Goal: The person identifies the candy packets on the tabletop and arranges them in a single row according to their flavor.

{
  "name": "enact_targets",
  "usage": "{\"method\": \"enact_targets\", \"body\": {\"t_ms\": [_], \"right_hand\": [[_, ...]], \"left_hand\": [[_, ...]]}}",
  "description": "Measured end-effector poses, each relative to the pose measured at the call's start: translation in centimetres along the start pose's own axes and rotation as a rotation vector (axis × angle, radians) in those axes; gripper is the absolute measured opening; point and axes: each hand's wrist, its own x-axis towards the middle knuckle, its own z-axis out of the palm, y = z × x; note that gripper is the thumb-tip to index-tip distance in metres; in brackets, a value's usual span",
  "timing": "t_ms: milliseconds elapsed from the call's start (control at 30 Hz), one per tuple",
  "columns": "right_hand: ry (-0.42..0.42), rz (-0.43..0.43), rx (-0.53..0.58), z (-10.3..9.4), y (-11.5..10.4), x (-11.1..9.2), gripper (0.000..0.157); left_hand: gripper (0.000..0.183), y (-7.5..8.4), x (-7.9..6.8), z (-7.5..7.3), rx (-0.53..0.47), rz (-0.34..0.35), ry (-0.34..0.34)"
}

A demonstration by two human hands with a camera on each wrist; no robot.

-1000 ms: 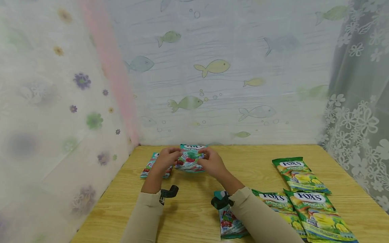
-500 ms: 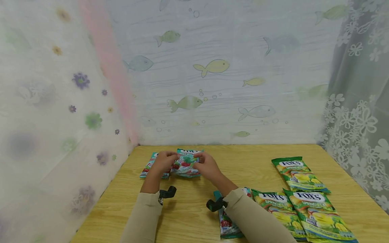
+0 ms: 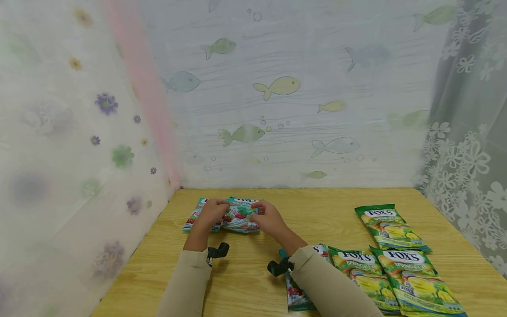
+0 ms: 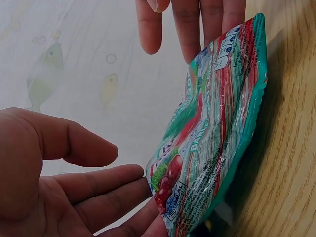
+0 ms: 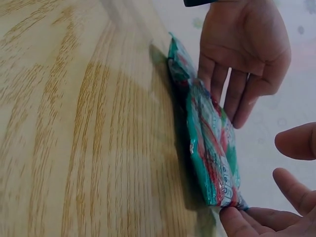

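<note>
A teal candy bag (image 3: pixel 241 218) with red fruit pictures lies at the far left of the table, between both hands. My left hand (image 3: pixel 211 216) is at its left edge; in the left wrist view its fingers (image 4: pixel 106 202) touch the bag's side, thumb lifted away. On the opposite side, my right hand (image 3: pixel 270 220) has its fingertips (image 5: pixel 237 219) at the bag's edge, thumb apart from it. A second teal candy bag (image 3: pixel 194 215) lies just left, partly hidden behind the left hand, and the two bags sit side by side.
Near the right forearm lies another teal candy bag (image 3: pixel 294 290), partly covered by the sleeve. Yellow-green candy bags rest at the right: one at the back (image 3: pixel 390 229), two in front (image 3: pixel 362 277). A patterned curtain wall (image 3: pixel 293 132) rises behind the wooden table (image 3: pixel 245 273).
Both hands have lowered the teal bag and shifted it slightly left, beside the second teal bag. The thumbs have come off it. The other bags stay in place.
</note>
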Motion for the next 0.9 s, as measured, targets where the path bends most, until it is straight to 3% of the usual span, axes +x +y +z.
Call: {"method": "enact_targets", "body": {"t_ms": [233,367,533,900], "right_hand": [[-0.019,0.029,0.001,0.0,0.2,0.1,0.045],[-0.019,0.039,-0.008,0.0,0.4,0.0,0.043],[-0.019,0.042,-0.028,0.0,0.6,0.1,0.042],[-0.035,0.059,-0.052,0.0,0.9,0.1,0.042]], "left_hand": [[0.042,-0.2,0.3,0.1,0.054,-0.012,-0.008],[0.024,0.0,0.3,0.1,0.076,-0.011,-0.01],[0.038,0.4,0.0,0.2,0.113,0.002,-0.016],[0.045,1.1,-0.4,0.1,0.159,-0.013,-0.043]]}}
